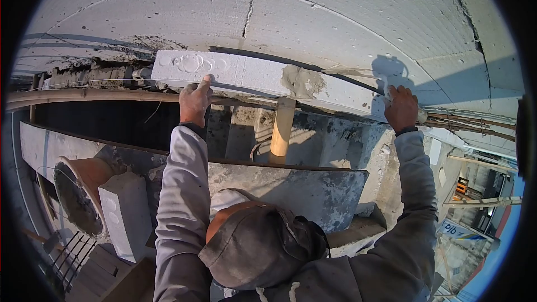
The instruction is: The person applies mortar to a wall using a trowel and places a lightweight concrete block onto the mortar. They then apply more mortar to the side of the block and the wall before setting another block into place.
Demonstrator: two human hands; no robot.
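A long white lightweight concrete block (254, 75) lies lengthwise along the wall, with a smear of grey mortar (302, 81) on its face. My left hand (194, 102) is closed at the block's lower edge near its left end, thumb up against the face and the other fingers curled. At the right end, my right hand (401, 107) is closed with its knuckles up, against the block. A pale rounded end sticks out beside that wrist; what it belongs to is hidden in the fist.
The white block wall (324, 28) rises beyond. Below stand a round wooden post (282, 131) and a stained board (291, 190). A mortar bucket (84, 190) and an upright block (124, 215) are at left. Thin rods (470, 124) extend right. A capped head (257, 246) shows at bottom centre.
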